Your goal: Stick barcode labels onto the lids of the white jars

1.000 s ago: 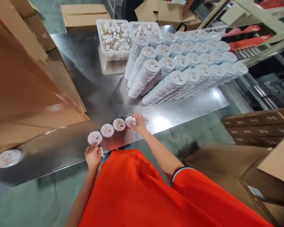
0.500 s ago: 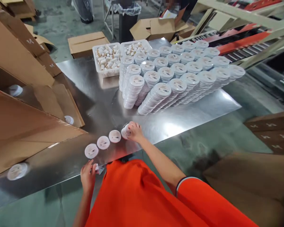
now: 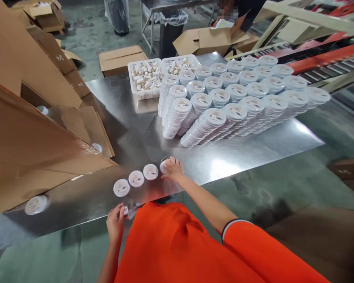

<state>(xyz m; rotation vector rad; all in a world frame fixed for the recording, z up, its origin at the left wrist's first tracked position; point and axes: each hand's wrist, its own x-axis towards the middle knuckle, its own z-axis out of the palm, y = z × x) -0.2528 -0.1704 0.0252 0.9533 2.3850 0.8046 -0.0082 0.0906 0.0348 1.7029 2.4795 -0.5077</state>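
My right hand (image 3: 172,169) rests at the end of a row on the steel table (image 3: 141,133), its fingers gripping the edge of a round white lidded disc (image 3: 164,167). Three matching discs (image 3: 136,179) lie flat beside it, leading toward my left hand (image 3: 115,222). That hand is at the table's near edge, pinching a small white item (image 3: 125,211) whose kind I cannot tell. Beyond them stand long tilted stacks of white discs (image 3: 206,125). Another disc (image 3: 35,204) lies far left.
Two white plastic baskets (image 3: 144,78) of small capped vials stand behind the stacks. A large cardboard box (image 3: 32,149) looms at the table's left. A person (image 3: 233,19) handles cardboard (image 3: 209,41) at the far end. A metal rack with red parts (image 3: 321,65) stands at right.
My left hand has moved from the row's nearest disc down to the table edge. My right hand stays on its disc. The whole view has swung and levelled, showing more floor.
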